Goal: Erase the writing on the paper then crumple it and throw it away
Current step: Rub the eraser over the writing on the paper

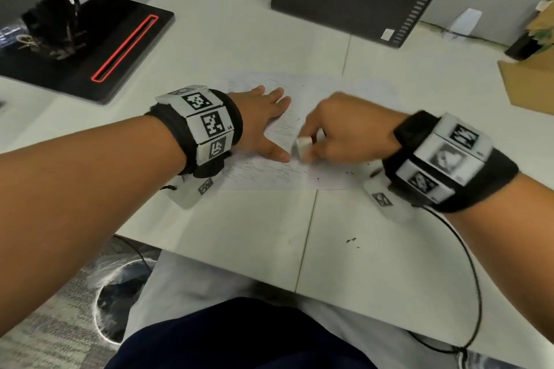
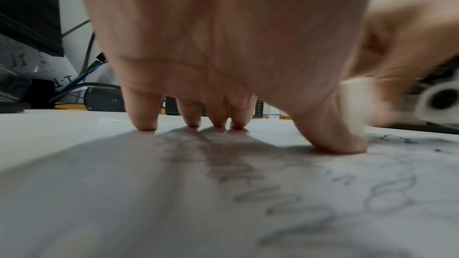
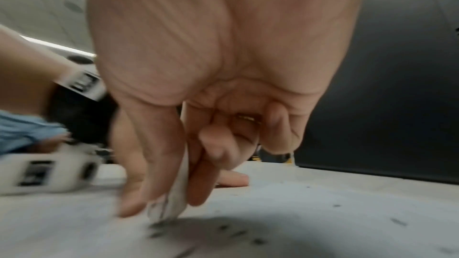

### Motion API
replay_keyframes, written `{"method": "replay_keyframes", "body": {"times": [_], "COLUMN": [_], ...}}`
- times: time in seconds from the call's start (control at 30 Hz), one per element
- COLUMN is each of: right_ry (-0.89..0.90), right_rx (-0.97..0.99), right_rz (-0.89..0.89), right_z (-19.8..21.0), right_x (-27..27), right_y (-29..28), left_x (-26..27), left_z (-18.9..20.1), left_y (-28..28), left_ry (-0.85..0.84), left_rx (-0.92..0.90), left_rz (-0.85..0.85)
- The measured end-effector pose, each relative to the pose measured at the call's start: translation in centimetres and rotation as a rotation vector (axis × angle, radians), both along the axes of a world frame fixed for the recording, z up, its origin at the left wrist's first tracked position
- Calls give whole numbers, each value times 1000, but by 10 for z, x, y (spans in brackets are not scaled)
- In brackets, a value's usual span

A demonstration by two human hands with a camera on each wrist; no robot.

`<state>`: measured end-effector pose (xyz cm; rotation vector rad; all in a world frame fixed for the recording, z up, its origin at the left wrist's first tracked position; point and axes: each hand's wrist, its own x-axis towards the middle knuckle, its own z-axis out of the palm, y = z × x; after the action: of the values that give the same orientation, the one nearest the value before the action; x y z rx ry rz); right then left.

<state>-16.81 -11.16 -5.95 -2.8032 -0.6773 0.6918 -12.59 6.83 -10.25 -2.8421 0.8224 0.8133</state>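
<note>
White paper (image 1: 269,172) under left hand (image 1: 263,126); right hand (image 1: 344,132) pinches eraser (image 1: 302,145).

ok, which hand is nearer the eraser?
Right. The right hand pinches the eraser against the paper. The left hand presses flat on the paper beside it, thumb tip close to the eraser.
</note>
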Motion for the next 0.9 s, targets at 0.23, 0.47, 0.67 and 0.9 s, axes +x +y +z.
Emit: {"method": "replay_keyframes", "body": {"times": [0.23, 0.47, 0.67, 0.9], "right_ry": [-74, 55, -62, 102], "right_rx": [-55, -26, -28, -52], "right_rz": [23, 44, -19, 65], "right_z": [-4, 4, -4, 2], "right_x": [-1, -7, 12, -8], "right_y": [4, 2, 0, -7], "left_x": [0, 0, 0, 0], "left_z": [-1, -1, -4, -2], "left_y": [1, 0, 0, -1], "left_ry": [-5, -3, -12, -5], "left_rx": [-4, -10, -2, -3], "left_rz": [9, 0, 3, -2]}}
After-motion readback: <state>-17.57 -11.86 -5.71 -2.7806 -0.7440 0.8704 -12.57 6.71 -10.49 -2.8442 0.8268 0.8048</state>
